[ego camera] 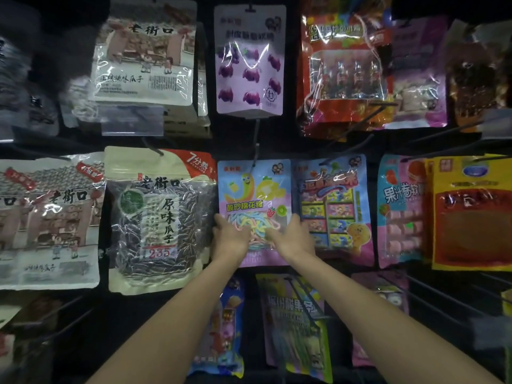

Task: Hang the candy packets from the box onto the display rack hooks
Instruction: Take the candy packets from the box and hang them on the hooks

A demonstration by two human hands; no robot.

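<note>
— What are your hands on?

— My left hand (231, 236) grips the lower left edge of a pastel blue-and-pink plastic candy packet (253, 189) with a cartoon banana printed on it, thumb up along the side. My right hand (293, 239) holds the lower right edge, fingers curled onto the clear window full of coloured strips.

— And where is that packet?

— In the middle row of the rack, straight ahead of me and upright. A thin black metal hook (256, 151) reaches its top edge; I can't tell whether the hole is threaded on it.

— What's around it?

— Just left, touching my left hand, hangs a cream-and-clear bag of dark sunflower seeds (158, 217). Just right hangs a blue packet printed with small coloured boxes (332, 206). Above is a lilac packet of purple gummies (249, 62), and below, nearer me, a yellow-green packet (299, 328).
</note>
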